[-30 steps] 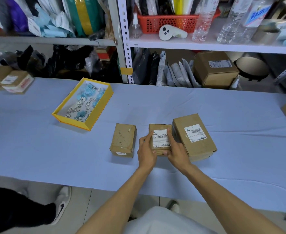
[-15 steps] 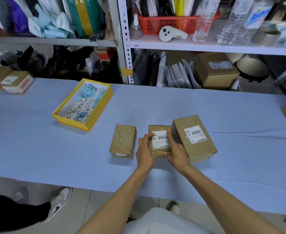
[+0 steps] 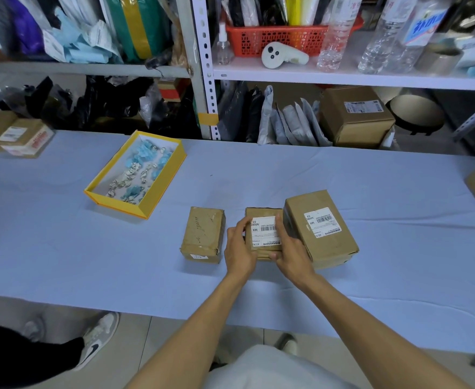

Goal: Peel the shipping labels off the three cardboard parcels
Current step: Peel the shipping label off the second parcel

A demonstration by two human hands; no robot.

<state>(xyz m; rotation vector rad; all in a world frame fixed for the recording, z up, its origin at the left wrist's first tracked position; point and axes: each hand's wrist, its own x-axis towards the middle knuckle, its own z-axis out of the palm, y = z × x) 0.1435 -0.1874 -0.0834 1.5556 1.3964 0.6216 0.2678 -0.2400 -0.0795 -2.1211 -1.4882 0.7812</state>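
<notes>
Three rectangular brown cardboard parcels are sitting in a row on the bench [image 3: 371, 192], which is wearing a smooth pale-blue cloth. The left hand [image 3: 239, 248] and right hand [image 3: 292, 252] are curling round opposite sides of the middle parcel [image 3: 263, 212], thumbs lying on the edges of its white printed label [image 3: 264, 234]. Whether an edge is lifting cannot be told. The left parcel [image 3: 204, 234] is showing a scuffed, bare top and dented corners. The larger right parcel [image 3: 331, 248], just beside the right hand, is carrying a flat barcode label [image 3: 319, 221]. Farther back on the left, a shallow yellow box [image 3: 149, 203] is holding crumpled blue and white scraps.
</notes>
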